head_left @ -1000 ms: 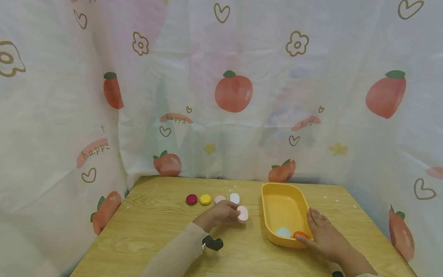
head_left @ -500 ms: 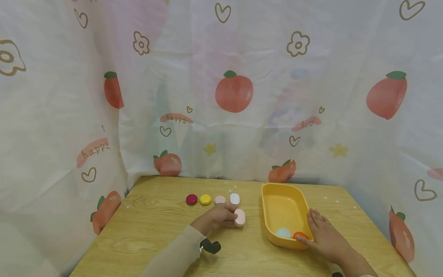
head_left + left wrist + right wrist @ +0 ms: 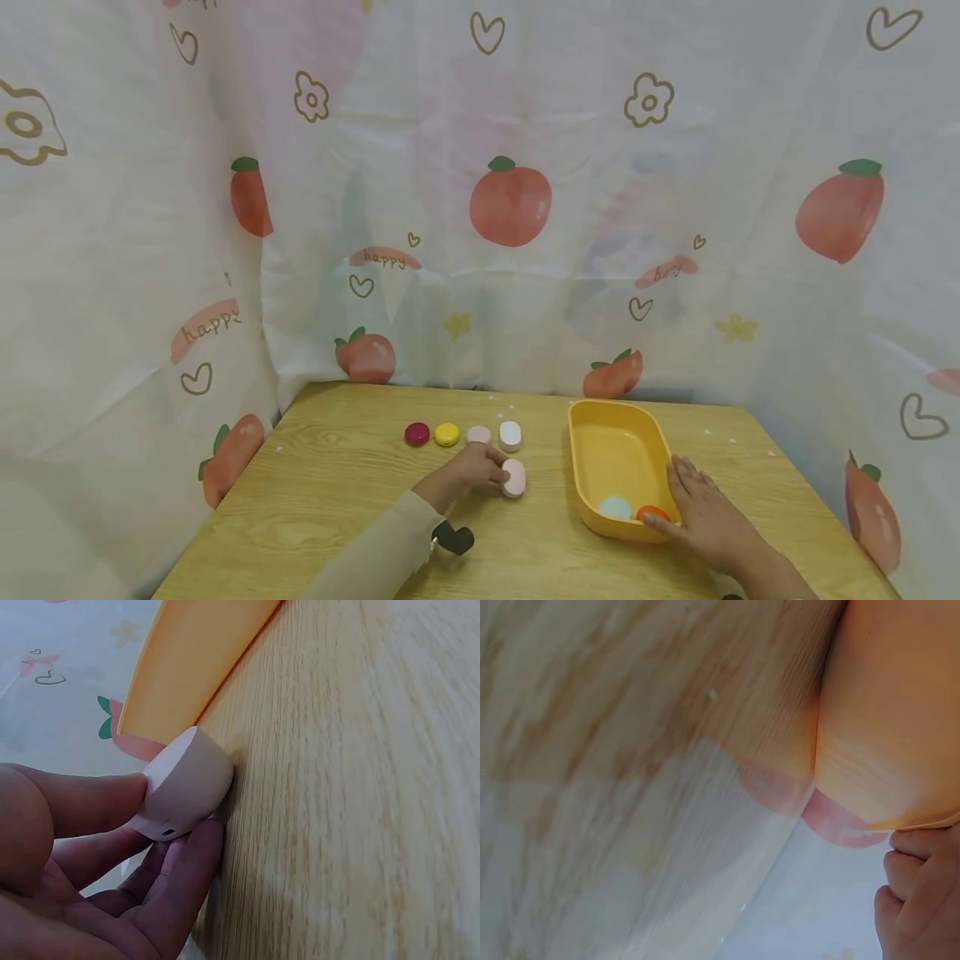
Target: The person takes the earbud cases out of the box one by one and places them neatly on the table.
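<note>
My left hand [image 3: 467, 473] pinches a pale pink oval case [image 3: 513, 479] between thumb and fingers. The left wrist view shows this case [image 3: 187, 784] tilted close over the wood, a small dark slot in its side. Straight fingers of my right hand [image 3: 708, 518] lie along the right rim of a yellow plastic tub [image 3: 576, 475], its thumb at the near corner. Inside the tub's near end are a pale mint piece [image 3: 615, 506] and an orange one [image 3: 651, 512]. Just beyond my left hand sit a white oval case [image 3: 510, 434] and a pink round piece [image 3: 478, 434].
A yellow round piece [image 3: 447, 434] and a dark red one [image 3: 417, 433] continue the row to the left. The wooden table [image 3: 300, 500] ends against a printed curtain [image 3: 510, 317] that hangs around its back and sides.
My left hand has drawn the pale pink case slightly left and toward me, uncovering more of the white case and pink piece. The right hand and the tub have stayed put.
</note>
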Action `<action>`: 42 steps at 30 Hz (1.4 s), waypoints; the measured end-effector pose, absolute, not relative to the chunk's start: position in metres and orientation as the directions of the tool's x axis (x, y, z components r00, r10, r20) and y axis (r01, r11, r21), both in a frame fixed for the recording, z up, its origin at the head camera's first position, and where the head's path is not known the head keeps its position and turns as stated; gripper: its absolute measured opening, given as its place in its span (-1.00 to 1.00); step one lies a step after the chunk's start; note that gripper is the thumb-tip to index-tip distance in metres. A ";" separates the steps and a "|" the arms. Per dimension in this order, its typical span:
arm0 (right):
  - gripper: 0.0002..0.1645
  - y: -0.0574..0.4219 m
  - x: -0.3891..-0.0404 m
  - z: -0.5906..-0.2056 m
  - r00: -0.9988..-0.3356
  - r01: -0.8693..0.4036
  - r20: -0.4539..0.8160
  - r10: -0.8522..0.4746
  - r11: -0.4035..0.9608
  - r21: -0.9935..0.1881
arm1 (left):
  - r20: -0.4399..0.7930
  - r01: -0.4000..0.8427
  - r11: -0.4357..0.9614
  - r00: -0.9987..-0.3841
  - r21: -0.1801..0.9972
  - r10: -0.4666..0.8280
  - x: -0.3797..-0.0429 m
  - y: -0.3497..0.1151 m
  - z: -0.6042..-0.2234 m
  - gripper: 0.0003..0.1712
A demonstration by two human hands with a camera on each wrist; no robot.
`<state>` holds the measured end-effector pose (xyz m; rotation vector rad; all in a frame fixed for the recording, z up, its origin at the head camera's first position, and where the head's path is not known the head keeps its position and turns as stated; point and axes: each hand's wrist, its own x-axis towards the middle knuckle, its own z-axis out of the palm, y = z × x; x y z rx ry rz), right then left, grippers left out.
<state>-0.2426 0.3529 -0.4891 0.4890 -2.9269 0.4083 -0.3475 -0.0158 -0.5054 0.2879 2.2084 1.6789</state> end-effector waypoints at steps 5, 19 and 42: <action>0.12 0.352 -0.242 -0.488 -0.935 -0.339 0.190 -0.299 0.910 -0.238 | -0.100 0.055 0.446 -0.943 0.893 0.317 -0.348 -0.013 -0.503 -0.81; 0.11 0.352 -0.241 -0.490 -0.936 -0.339 0.184 -0.299 0.907 -0.250 | -0.123 0.036 0.480 -0.947 0.877 0.296 -0.345 -0.011 -0.504 -0.81; 0.13 0.350 -0.241 -0.485 -0.941 -0.330 0.161 -0.297 0.909 -0.254 | -0.156 -0.019 0.424 -0.944 0.906 0.291 -0.350 -0.016 -0.501 -0.71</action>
